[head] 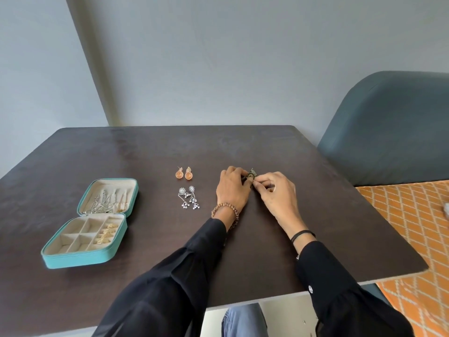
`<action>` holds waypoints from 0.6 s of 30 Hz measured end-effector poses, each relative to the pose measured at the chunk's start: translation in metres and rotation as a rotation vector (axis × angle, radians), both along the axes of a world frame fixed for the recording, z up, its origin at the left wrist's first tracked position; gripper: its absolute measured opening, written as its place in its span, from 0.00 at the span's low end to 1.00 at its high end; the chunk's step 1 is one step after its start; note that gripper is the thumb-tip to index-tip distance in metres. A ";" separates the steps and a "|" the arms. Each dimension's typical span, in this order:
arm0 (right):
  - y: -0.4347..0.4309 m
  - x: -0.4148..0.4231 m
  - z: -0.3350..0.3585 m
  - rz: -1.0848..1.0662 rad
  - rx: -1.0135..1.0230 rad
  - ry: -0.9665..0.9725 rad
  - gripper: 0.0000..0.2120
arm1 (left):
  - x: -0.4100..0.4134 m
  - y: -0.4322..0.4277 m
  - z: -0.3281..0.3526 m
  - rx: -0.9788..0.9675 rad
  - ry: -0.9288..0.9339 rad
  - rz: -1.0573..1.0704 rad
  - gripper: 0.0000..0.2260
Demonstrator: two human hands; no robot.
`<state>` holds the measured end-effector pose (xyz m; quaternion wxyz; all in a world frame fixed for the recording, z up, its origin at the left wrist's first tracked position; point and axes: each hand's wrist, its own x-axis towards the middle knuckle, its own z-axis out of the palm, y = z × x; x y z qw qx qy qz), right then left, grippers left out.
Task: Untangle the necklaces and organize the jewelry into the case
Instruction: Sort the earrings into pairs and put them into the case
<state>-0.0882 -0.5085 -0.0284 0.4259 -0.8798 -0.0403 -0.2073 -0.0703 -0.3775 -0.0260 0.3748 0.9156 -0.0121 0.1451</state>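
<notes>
A teal jewelry case point(80, 260) lies open at the table's left, with chains point(104, 203) hung in its lid and gold rings point(105, 234) in its right-hand slot. A pair of orange-gold round earrings point(184, 174) sits mid-table. Just below them lies a pair of silver dangling earrings point(189, 198). My left hand point(232, 188) and my right hand point(274, 190) meet to the right of these, both pinching a small dark bronze earring point(251, 175) between their fingertips. Part of that earring is hidden by my fingers.
The dark wooden table point(145, 152) ends in an edge close to my body and on the right. A blue-grey chair back point(388, 132) stands to the right, above an orange patterned cushion point(413, 227).
</notes>
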 end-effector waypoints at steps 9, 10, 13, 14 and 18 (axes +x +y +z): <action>0.001 0.001 -0.001 -0.032 -0.104 0.025 0.08 | -0.003 0.001 0.000 -0.129 -0.044 0.024 0.05; 0.002 0.002 -0.001 -0.033 -0.104 0.026 0.08 | -0.004 0.001 0.001 -0.159 -0.037 0.031 0.06; 0.002 0.000 0.000 -0.027 -0.086 0.023 0.09 | -0.007 0.002 0.004 -0.233 -0.022 0.051 0.07; 0.002 -0.001 0.000 -0.019 -0.093 0.019 0.09 | -0.008 0.002 0.005 -0.253 -0.021 0.056 0.07; 0.002 -0.004 0.000 -0.011 -0.158 -0.003 0.07 | -0.010 0.003 0.006 -0.322 -0.016 0.067 0.05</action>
